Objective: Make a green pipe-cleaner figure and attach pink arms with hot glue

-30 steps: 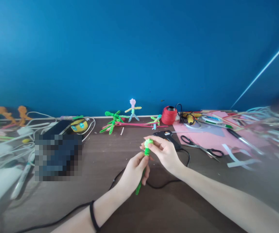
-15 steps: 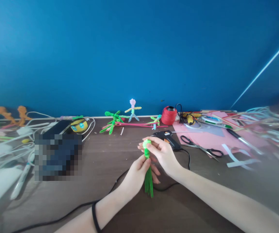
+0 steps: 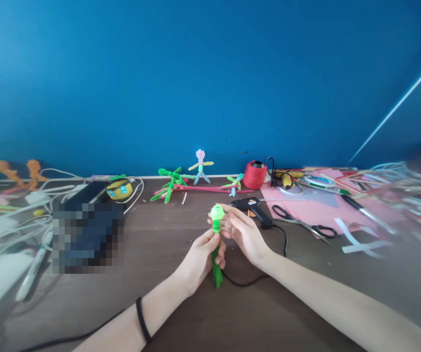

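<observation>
A green pipe cleaner figure (image 3: pixel 216 226) stands upright between my hands, with a pale green rounded head, a coiled neck and a bundle of straight dark green stems below. My left hand (image 3: pixel 201 259) is closed round the stems just under the coil, thumb in front. Around the head from the right curve the fingers of my right hand (image 3: pixel 245 234); some fingertips pass behind it and are partly hidden. Behind the hands, a black glue gun (image 3: pixel 252 209) lies on the table.
Several finished pipe cleaner figures, including a green one (image 3: pixel 169 185) and a pink-headed one (image 3: pixel 200 166), stand by the blue wall. A red spool (image 3: pixel 255 175), scissors (image 3: pixel 305 225) and pink paper (image 3: pixel 284 203) lie right. Cables and a yellow tape roll (image 3: pixel 119 189) lie left. A black cord crosses the table.
The figure has shifted slightly left and up, and its head shows more openly. My right thumb has moved off the front of the head toward its right side.
</observation>
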`<state>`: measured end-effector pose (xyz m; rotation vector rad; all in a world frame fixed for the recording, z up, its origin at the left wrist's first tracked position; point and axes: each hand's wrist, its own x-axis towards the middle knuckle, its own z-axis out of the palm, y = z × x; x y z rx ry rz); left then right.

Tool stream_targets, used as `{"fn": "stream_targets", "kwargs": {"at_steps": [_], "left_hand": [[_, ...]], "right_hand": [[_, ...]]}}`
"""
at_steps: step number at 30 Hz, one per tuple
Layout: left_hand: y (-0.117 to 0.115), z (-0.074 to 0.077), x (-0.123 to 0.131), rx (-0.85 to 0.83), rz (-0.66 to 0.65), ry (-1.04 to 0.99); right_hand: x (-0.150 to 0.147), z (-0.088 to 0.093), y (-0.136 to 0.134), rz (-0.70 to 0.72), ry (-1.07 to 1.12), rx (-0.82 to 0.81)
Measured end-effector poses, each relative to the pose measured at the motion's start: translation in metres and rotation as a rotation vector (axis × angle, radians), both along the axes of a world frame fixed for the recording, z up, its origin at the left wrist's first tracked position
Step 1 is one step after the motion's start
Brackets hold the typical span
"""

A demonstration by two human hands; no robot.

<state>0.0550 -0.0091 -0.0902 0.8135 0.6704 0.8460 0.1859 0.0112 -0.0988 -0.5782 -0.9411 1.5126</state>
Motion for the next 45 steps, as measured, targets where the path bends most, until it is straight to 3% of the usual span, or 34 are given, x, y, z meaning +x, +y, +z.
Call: {"fn": "stream_targets", "kwargs": {"at_steps": [6, 17, 21, 25, 28, 32, 37, 45], "left_hand": [[0.004, 0.001, -0.004, -0.068, -0.069, -0.039], [0.009, 0.010, -0.007, -0.010, 0.115, -0.022], [0.012, 0.011, -0.009, 0.064, 0.186, 0.061], [0.011, 0.012, -0.011, 0.309, 0.357, 0.289], [0.011, 0.015, -0.014, 0.459, 0.393, 0.437], [0.014, 0.018, -0.017, 0.455, 0.363, 0.480], [0.018, 0.020, -0.020, 0.399, 0.343, 0.483], [0.015, 0.024, -0.016, 0.353, 0.443, 0.491]], "right_hand": [[0.000, 0.003, -0.003, 0.078, -0.052, 0.008], [-0.003, -0.012, -0.002, 0.132, -0.071, -0.040], [-0.003, -0.008, -0.005, 0.083, -0.255, 0.051], [-0.005, -0.004, -0.007, 0.082, -0.405, 0.146], [-0.006, -0.004, -0.010, 0.095, -0.581, 0.166], [-0.006, -0.001, -0.015, 0.112, -0.823, 0.205], [-0.007, 0.006, -0.018, 0.153, -0.890, 0.243], [-0.009, 0.003, -0.017, 0.043, -1.111, 0.362]]}}
